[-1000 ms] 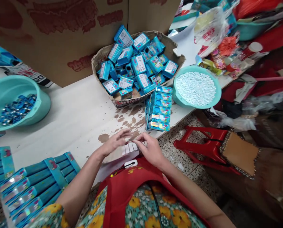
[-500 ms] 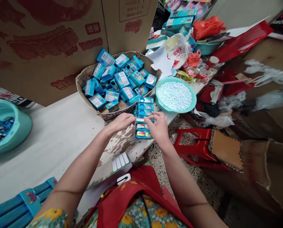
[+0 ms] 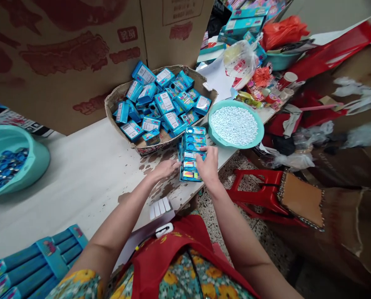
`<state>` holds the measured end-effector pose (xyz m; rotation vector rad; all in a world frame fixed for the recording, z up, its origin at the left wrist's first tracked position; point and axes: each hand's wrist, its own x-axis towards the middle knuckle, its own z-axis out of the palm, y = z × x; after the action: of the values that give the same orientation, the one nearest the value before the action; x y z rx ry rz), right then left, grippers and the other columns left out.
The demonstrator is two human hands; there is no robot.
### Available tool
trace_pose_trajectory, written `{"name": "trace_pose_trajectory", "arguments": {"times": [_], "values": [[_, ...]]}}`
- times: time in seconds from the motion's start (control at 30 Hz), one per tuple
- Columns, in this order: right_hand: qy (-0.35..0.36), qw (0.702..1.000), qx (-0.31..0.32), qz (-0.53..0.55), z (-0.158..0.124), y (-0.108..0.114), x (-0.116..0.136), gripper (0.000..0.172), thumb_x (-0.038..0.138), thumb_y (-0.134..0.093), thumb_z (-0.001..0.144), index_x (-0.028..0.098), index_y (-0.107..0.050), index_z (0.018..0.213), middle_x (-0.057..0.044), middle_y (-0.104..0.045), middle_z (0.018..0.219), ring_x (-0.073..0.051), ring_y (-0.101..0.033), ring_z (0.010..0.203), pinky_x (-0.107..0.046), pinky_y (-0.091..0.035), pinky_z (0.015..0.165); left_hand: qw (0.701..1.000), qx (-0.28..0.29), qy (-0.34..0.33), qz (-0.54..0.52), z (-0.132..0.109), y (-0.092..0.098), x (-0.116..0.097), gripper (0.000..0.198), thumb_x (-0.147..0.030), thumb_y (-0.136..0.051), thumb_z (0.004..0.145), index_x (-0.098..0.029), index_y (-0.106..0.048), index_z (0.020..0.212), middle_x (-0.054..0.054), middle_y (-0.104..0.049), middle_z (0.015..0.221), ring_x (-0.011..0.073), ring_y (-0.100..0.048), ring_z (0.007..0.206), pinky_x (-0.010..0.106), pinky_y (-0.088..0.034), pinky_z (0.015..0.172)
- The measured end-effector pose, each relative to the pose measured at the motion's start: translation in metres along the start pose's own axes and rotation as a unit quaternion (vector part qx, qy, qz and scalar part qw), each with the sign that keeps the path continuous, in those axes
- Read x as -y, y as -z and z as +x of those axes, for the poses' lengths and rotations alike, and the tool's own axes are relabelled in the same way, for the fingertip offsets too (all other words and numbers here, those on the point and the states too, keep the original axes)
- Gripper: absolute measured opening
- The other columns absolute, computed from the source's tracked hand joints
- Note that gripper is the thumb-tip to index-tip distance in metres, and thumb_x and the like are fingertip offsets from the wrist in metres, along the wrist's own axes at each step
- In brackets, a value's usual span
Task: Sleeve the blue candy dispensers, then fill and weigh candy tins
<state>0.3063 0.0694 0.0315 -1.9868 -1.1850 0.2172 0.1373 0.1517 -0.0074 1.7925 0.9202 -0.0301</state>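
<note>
A row of several small blue boxes (image 3: 195, 146) stands in a display tray at the table's edge. The boxes nearest me carry rainbow-coloured labels, while the far ones show round dark openings on top. My right hand (image 3: 208, 165) rests over the row's right side, thumb and fingers apart, fingertips touching around the middle box and its pale label strip. Just left of the tray is my left hand (image 3: 166, 169), its fingers drawn together by the tray's side. Whatever those fingers may pinch is too small to make out.
Behind the row, a torn cardboard tray (image 3: 123, 139) holds many blue boxes. A turquoise basin (image 3: 260, 128) of white pellets stands right of it; another basin (image 3: 37, 160) with blue pieces is far left. Blue packs (image 3: 32, 265) lie front left. A red stool (image 3: 257, 189) is below.
My left hand has let go of the label strip and moved down and left. My right hand stays at the middle box. The view has shifted slightly.
</note>
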Motion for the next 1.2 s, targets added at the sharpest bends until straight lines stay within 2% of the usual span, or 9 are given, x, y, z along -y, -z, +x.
{"name": "trace_pose_trajectory", "arguments": {"times": [0.1,0.17,0.27,0.37,0.5,0.67,0.77,0.97,1.2], "values": [[0.028,0.997,-0.073,-0.008,-0.016,0.007,0.019,0.028,0.005,-0.04,0.074,0.018,-0.05,0.097,-0.011,-0.045,0.106,-0.024,-0.045,0.106,-0.046,-0.038,0.094,0.995,-0.001,0.077,0.061,-0.043,0.012,0.034,0.047,-0.059,-0.051,0.073,-0.015,-0.06,0.086,0.005,-0.061,0.074,0.0169,-0.051,0.066,0.024,-0.033,0.057],[0.073,0.994,-0.078,0.02,-0.04,0.006,0.035,0.031,0.005,-0.039,0.077,0.018,-0.051,0.102,-0.012,-0.045,0.11,-0.024,-0.043,0.113,-0.045,-0.037,0.096,0.99,0.045,0.125,0.041,-0.085,0.013,0.062,0.047,-0.057,-0.06,0.067,-0.016,-0.062,0.09,0.006,-0.064,0.082,0.0175,-0.053,0.07,0.023,-0.033,0.059],[0.138,0.979,0.101,0.111,-0.092,-0.016,0.053,0.027,0.008,-0.042,0.082,0.02,-0.054,0.103,-0.009,-0.051,0.106,-0.022,-0.048,0.108,-0.039,-0.043,0.092,0.979,0.099,0.176,0.013,-0.144,-0.006,0.097,0.032,-0.043,-0.067,0.06,-0.017,-0.064,0.079,0.002,-0.062,0.071,0.0152,-0.05,0.064,0.023,-0.03,0.056],[0.166,0.923,0.331,0.107,-0.145,-0.055,0.052,0.025,0.012,-0.048,0.083,0.019,-0.057,0.105,-0.01,-0.054,0.108,-0.021,-0.05,0.106,-0.037,-0.045,0.092,0.977,0.04,0.21,0.019,-0.172,-0.037,0.117,0.016,-0.032,-0.059,0.063,-0.016,-0.057,0.062,-0.001,-0.051,0.056,0.0126,-0.042,0.057,0.024,-0.025,0.054],[0.251,0.841,0.48,-0.009,-0.184,-0.095,0.031,0.038,0.019,-0.056,0.082,0.014,-0.053,0.12,-0.014,-0.05,0.126,-0.027,-0.044,0.117,-0.043,-0.042,0.098,0.976,-0.028,0.215,0.001,-0.175,-0.056,0.124,0.02,-0.032,-0.046,0.072,-0.016,-0.053,0.061,-0.002,-0.044,0.055,0.0121,-0.038,0.057,0.025,-0.024,0.055],[0.32,0.775,0.542,-0.046,-0.185,-0.098,0.01,0.048,0.013,-0.048,0.085,0.011,-0.042,0.133,-0.015,-0.043,0.139,-0.026,-0.038,0.127,-0.041,-0.036,0.105,0.975,-0.052,0.212,-0.043,-0.173,-0.056,0.129,0.021,-0.034,-0.044,0.07,-0.016,-0.05,0.06,-0.002,-0.041,0.056,0.0118,-0.035,0.058,0.024,-0.024,0.053],[0.307,0.769,0.559,-0.042,-0.182,-0.093,0.005,0.055,0.012,-0.052,0.082,0.017,-0.04,0.136,-0.012,-0.036,0.146,-0.025,-0.033,0.133,-0.043,-0.035,0.105,0.973,-0.053,0.216,-0.058,-0.17,-0.057,0.134,0.021,-0.034,-0.045,0.067,-0.017,-0.047,0.057,-0.002,-0.037,0.054,0.0114,-0.033,0.057,0.024,-0.024,0.053],[0.255,0.814,0.521,-0.032,-0.187,-0.098,0.0,0.066,0.019,-0.057,0.082,0.016,-0.03,0.142,-0.014,-0.028,0.149,-0.026,-0.03,0.136,-0.045,-0.033,0.107,0.975,-0.039,0.204,-0.08,-0.166,-0.056,0.137,0.017,-0.031,-0.046,0.064,-0.016,-0.048,0.058,-0.003,-0.038,0.055,0.0109,-0.033,0.056,0.024,-0.025,0.054],[0.289,0.761,0.578,-0.05,-0.193,-0.11,-0.009,0.061,0.023,-0.06,0.082,0.013,-0.037,0.138,-0.014,-0.034,0.146,-0.031,-0.028,0.136,-0.048,-0.033,0.106,0.969,-0.043,0.229,-0.08,-0.164,-0.058,0.137,0.018,-0.032,-0.046,0.065,-0.016,-0.051,0.059,-0.003,-0.038,0.052,0.0108,-0.032,0.053,0.025,-0.023,0.051]]}}
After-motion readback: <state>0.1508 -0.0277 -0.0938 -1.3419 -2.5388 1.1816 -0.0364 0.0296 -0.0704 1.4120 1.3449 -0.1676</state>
